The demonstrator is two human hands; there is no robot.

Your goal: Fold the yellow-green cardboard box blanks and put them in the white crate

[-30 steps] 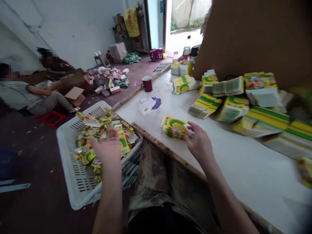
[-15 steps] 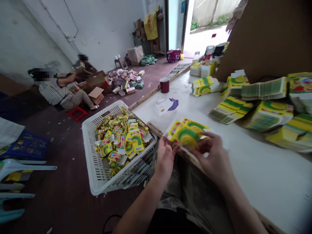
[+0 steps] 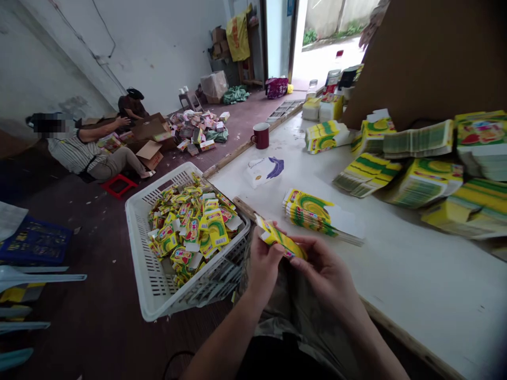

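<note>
Between my two hands is a small yellow carton (image 3: 282,240), folded into a narrow box shape and tilted over the table's near edge. My left hand (image 3: 266,264) grips its left end, thumb on the near side. On its right end close the fingers of my right hand (image 3: 322,264). Just beyond them lies a stack of flat yellow-and-green cartons (image 3: 312,211) on the white table (image 3: 407,274). To the left, a white plastic basket (image 3: 137,237) holds a heap of small yellow cartons (image 3: 194,227).
More carton stacks (image 3: 428,182) line the table's right side, by a brown board (image 3: 431,58). A dark red mug (image 3: 261,135) and a white-and-purple packet (image 3: 265,170) sit farther back. Two people are on the left near open boxes (image 3: 154,132). Blue stools (image 3: 35,277) stand at lower left.
My right hand has come away from the flat stack with a carton, now folded into box shape between both hands. The view has shifted slightly to the right.
</note>
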